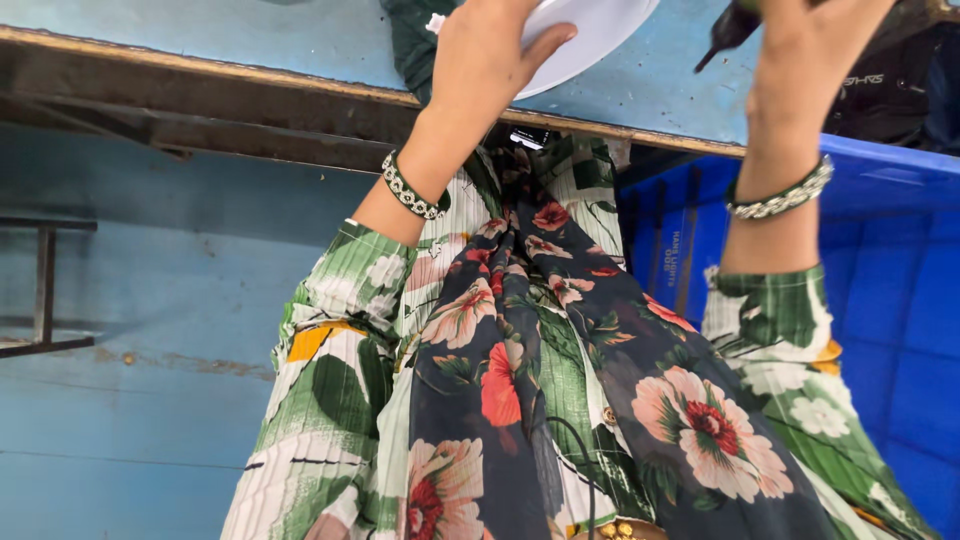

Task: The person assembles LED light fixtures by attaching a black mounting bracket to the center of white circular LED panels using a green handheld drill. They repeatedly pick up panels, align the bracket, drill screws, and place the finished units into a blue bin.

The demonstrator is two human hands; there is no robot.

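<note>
At the top centre of the frame, the left hand grips a white disc-shaped plate, thumb curled over its face, above the blue table. At the upper right, the right hand is closed around a dark tool with a pointed tip, though the frame edge cuts off the fingers. Each of the 2 wrists wears a beaded bracelet. A blue plastic crate fills the right side of the frame; its contents are hidden from view.
</note>
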